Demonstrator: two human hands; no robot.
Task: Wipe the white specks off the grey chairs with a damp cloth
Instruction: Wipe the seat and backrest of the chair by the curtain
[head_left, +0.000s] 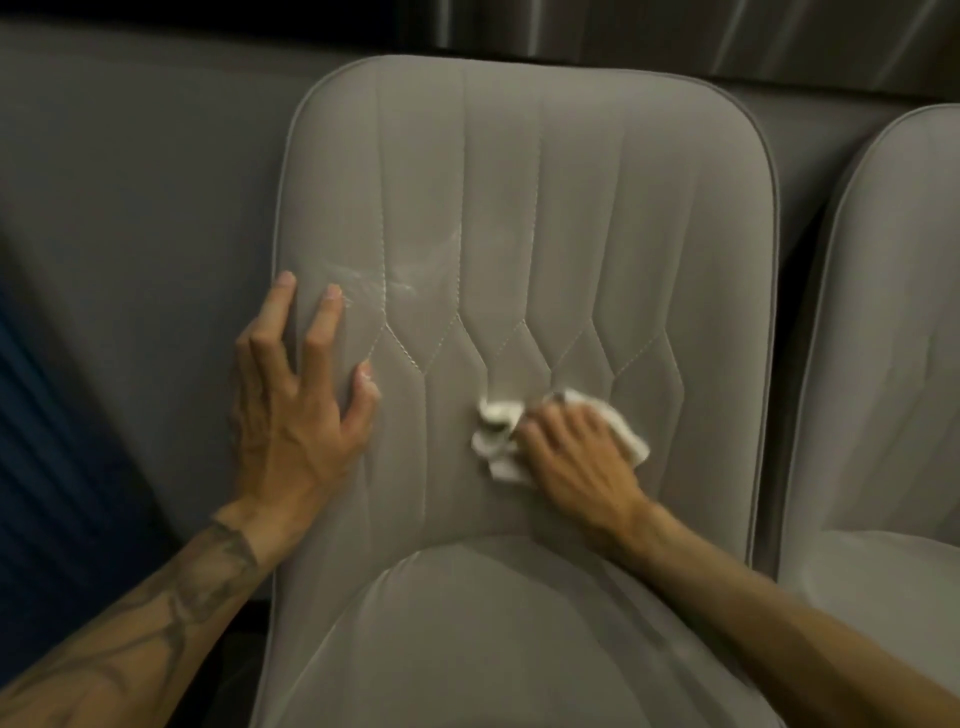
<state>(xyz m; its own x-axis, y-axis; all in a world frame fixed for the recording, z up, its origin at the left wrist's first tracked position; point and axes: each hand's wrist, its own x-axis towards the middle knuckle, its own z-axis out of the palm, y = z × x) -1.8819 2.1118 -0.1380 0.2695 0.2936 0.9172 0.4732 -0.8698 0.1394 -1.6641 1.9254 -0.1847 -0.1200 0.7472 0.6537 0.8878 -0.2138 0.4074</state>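
Observation:
A grey padded chair (545, 208) with stitched seams fills the middle of the view, its backrest facing me. White smears (395, 275) mark the left part of the backrest. My right hand (576, 452) presses a crumpled white cloth (496, 431) against the lower middle of the backrest. My left hand (296, 405) lies flat with spread fingers on the backrest's left edge, just below the smears, holding nothing. The chair's seat cushion (493, 639) lies between my forearms.
A second grey chair (893, 364) stands close on the right, only partly in view. A grey wall or panel (130, 182) runs behind both chairs. A dark blue ribbed surface (47, 441) sits at the far left.

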